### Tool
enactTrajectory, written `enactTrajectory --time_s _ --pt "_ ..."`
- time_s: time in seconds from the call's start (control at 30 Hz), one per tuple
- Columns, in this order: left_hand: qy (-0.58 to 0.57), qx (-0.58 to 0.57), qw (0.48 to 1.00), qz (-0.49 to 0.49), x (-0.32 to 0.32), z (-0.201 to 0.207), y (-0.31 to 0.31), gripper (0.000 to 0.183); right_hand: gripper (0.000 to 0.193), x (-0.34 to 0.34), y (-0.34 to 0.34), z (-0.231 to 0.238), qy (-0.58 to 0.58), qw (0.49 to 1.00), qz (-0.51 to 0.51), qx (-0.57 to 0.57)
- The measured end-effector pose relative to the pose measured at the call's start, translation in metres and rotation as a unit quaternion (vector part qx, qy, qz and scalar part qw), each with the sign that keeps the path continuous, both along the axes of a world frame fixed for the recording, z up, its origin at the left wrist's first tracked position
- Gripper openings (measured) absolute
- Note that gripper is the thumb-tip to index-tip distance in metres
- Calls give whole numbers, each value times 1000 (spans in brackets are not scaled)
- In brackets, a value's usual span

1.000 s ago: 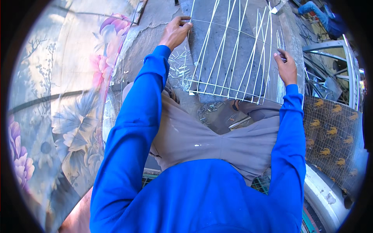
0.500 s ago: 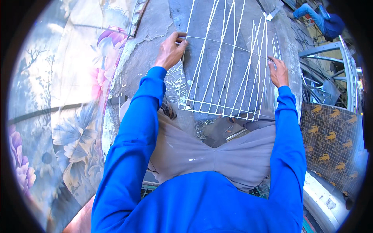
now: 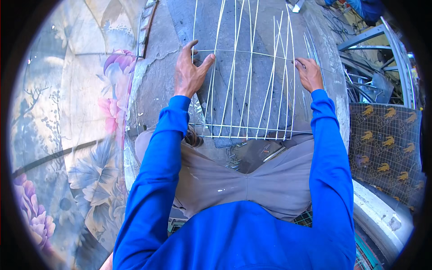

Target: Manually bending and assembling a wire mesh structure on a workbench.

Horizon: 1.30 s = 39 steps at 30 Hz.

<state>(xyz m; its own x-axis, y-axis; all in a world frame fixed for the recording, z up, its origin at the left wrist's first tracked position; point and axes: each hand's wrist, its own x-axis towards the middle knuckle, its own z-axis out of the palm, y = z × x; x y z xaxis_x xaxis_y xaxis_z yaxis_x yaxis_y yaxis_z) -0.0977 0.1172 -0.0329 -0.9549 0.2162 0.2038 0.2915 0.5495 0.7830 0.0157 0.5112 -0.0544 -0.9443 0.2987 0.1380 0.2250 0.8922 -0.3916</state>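
A lattice of thin pale metal rods [image 3: 232,85] lies in front of me, with long rods running away from me, some of them crossing. Two close cross rods [image 3: 245,130] span its near end. Farther up, a thin, slightly bowed cross rod [image 3: 252,52] runs from side to side. At the left end of that rod, my left hand [image 3: 189,72] has its thumb and fingers spread around the outer long rod. My right hand [image 3: 309,74] pinches the thin cross rod at the lattice's right edge, and the rod's tip pokes out past the hand.
Below the lattice is a worn grey board [image 3: 180,18] on a rough floor. Short metal offcuts [image 3: 235,159] lie between my legs. A flower-patterned sheet [image 3: 90,130] covers the left side. Grey metal framing [image 3: 364,42] and a patterned dark panel [image 3: 382,148] stand right; another person is at the far right.
My left hand has gone from pinching the cross rod to spread fingers. Lattice and hands appear farther left in view, and the lattice looks straighter. My right hand still pinches at the right edge.
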Motion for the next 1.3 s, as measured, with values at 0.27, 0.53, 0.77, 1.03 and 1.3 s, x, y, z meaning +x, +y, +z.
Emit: enactTrajectory --time_s 0.27,0.53,0.77,1.03,1.3 --pt "76 37 996 11 3 -28 7 30 27 0 -8 1 27 999 11 46" --pt "43 41 998 3 0 -33 8 27 28 -2 -20 9 13 999 10 45" --pt "53 60 997 14 0 -34 9 26 29 -3 -34 19 12 999 14 40" --pt "89 45 995 22 0 -28 11 26 27 -5 -33 14 33 999 15 23" --pt "72 29 997 14 -3 -33 7 29 25 -6 -36 27 9 1000 29 7"
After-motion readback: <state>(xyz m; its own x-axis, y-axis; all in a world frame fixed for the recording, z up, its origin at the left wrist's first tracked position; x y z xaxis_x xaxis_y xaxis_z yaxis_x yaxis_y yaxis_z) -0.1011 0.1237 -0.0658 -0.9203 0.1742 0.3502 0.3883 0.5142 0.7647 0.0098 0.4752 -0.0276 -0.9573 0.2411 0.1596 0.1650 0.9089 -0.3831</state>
